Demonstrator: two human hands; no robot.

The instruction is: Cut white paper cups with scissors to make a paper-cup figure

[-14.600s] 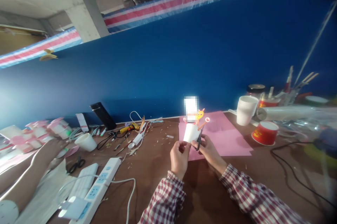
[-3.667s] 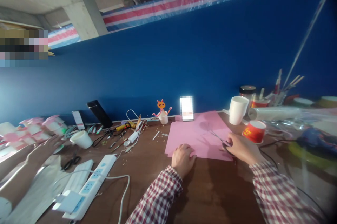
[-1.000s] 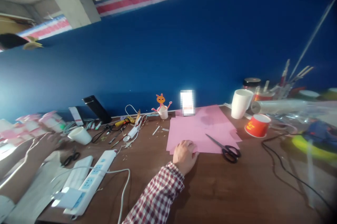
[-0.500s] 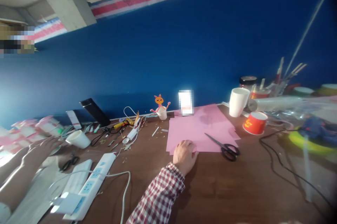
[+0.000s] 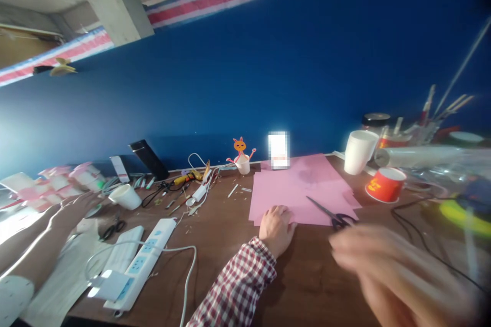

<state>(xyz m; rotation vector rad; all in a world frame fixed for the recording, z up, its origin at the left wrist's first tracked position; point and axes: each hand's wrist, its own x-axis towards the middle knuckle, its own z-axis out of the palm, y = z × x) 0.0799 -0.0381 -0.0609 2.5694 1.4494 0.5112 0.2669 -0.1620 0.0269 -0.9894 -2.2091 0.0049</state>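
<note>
Left hand (image 5: 276, 227) lies on near edge of pink paper (image 5: 299, 189) on tabletop (image 5: 307, 286), fingers together, pressing down. Right hand (image 5: 383, 265) blurred, just beside black scissors (image 5: 336, 218) on the paper's right corner; can't tell its pose.

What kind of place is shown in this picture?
Probably a craft workbench. Flat pink paper sheets lie on the brown wooden table under the person's left hand, black-handled scissors rest partly on them, and a small white paper cup bearing an orange paper animal figure stands near the blue wall.
</note>
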